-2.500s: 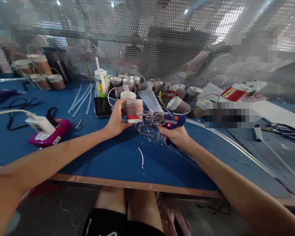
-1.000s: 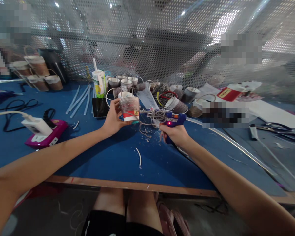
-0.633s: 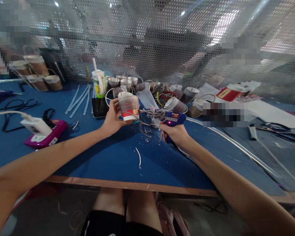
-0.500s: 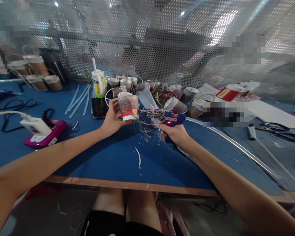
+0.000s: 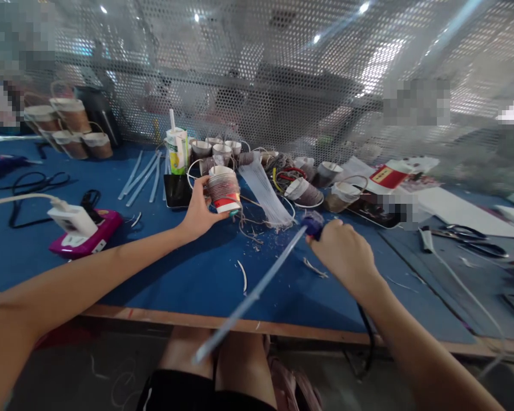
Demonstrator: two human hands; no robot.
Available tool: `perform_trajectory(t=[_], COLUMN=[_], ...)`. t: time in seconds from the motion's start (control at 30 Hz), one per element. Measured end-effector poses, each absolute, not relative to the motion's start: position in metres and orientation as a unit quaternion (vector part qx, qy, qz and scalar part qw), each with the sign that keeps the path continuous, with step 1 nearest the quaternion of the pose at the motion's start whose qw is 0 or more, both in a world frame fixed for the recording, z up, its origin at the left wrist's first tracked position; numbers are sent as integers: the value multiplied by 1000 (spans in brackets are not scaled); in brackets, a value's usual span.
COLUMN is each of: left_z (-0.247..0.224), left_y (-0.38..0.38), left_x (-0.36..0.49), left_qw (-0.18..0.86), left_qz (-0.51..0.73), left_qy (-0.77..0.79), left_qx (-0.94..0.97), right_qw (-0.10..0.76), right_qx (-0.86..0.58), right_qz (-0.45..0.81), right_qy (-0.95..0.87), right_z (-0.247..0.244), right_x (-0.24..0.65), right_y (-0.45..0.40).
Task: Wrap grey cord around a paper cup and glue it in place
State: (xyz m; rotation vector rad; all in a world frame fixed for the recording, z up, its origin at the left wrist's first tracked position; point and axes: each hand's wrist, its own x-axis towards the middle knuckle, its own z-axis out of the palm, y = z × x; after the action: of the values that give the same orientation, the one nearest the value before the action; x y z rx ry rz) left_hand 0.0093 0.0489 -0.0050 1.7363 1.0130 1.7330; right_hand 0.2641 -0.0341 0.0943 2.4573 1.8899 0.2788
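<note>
My left hand (image 5: pixel 199 212) grips a paper cup (image 5: pixel 224 191) from its left side, with the thumb below. Grey cord winds around the cup's upper part, and its lower part is red and white. My right hand (image 5: pixel 346 248) is closed around a blue glue gun (image 5: pixel 313 224), to the right of the cup and apart from it. A long translucent glue stick (image 5: pixel 251 297) sticks out of the gun toward the lower left, past the table's front edge. Loose cord (image 5: pixel 251 220) trails on the table beside the cup.
Behind my hands are wrapped cups (image 5: pixel 306 193), a drink carton (image 5: pixel 177 149) and clear strips (image 5: pixel 263 191). A purple power strip (image 5: pixel 85 234) lies left; scissors (image 5: pixel 466 233) lie right. More cups (image 5: pixel 71 142) stand back left, before a perforated metal screen (image 5: pixel 240 74).
My right hand has moved right and turned the glue gun, so its glue stick now points toward me instead of to the right. My left hand still holds the cup.
</note>
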Motion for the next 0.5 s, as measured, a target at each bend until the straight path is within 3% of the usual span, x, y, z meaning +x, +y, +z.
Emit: perform_trajectory(t=[0.2, 0.3, 0.4, 0.5], left_z=[-6, -5, -3, -3], left_y=[50, 50, 48, 46], left_x=[10, 10, 11, 12], left_qw=[238, 236, 233, 240], left_qz=[636, 628, 630, 633], left_qy=[372, 374, 373, 368], left_qx=[633, 640, 640, 638], right_qw=[85, 71, -79, -285], right_qx=[793, 748, 658, 484], right_qz=[112, 161, 143, -53], right_qy=[593, 640, 735, 826], right_z=[90, 105, 119, 117], right_x=[256, 255, 247, 229], right_y=[-42, -53, -58, -47])
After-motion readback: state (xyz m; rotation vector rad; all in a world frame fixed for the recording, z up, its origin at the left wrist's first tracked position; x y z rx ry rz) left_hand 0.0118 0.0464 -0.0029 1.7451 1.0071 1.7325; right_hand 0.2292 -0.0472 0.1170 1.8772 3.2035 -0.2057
